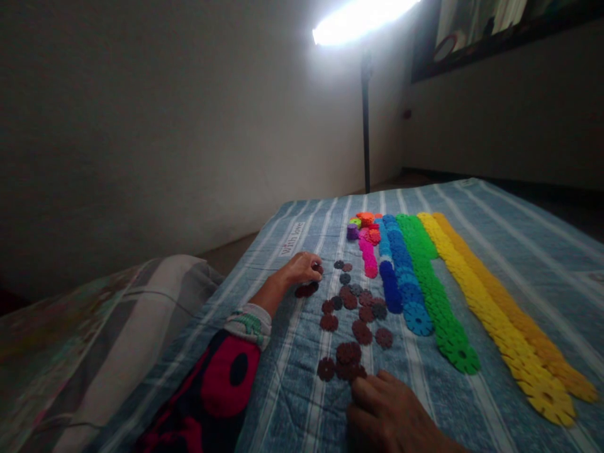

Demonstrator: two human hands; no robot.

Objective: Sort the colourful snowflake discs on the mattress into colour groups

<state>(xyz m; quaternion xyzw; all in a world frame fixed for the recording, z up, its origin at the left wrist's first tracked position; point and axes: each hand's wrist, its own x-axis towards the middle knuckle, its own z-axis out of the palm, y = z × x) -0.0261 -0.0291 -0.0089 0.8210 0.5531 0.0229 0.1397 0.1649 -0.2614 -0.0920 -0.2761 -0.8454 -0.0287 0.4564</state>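
My left hand point(301, 267) reaches forward over the bed, its fingers pinched on a brown notched plastic disc point(318, 268). Just below it lie a few dark brown discs point(306, 290). In the near foreground my right hand point(394, 409) rests on the cloth with its fingers curled under, so whatever they hold is hidden. It lies against a small pile of brown discs point(348, 353). Between the two hands, brown discs point(362, 332) and dark grey discs point(379, 308) are scattered loosely.
Overlapping rows of discs run away to the right: pink point(369, 259), blue point(401, 258), green point(436, 302), yellow point(509, 340) and orange-yellow point(528, 324). Purple discs point(352, 231) are stacked at the back. A lit lamp point(365, 22) on a black pole stands beyond the striped bedsheet point(528, 233).
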